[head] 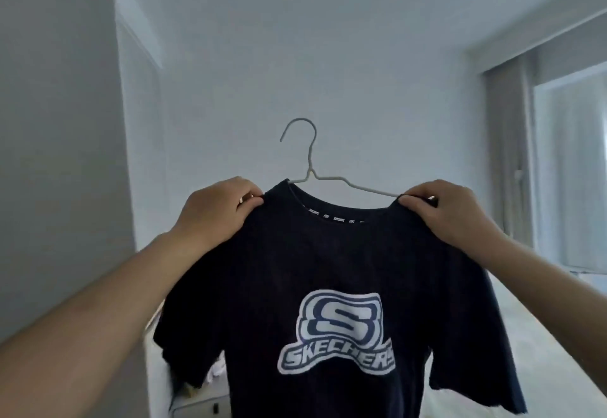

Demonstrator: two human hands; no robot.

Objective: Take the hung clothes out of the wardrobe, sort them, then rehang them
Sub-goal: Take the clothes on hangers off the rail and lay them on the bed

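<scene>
A dark navy T-shirt (328, 260) with a white Skechers logo hangs in front of me on a thin white wire hanger (310, 168). The hanger's hook points up and left, above the collar. My left hand (216, 210) pinches the shirt's left shoulder. My right hand (450, 210) pinches the right shoulder, where the hanger's arm sticks out bare between collar and fingers. Both arms are raised at chest height. The wardrobe is not in view.
A white wall (328, 72) stands behind the shirt, with a nearer wall (59, 154) at left. A window with grey curtains (505, 154) is at right. A white bed (542, 335) lies low right; pale items (216, 371) lie below the left sleeve.
</scene>
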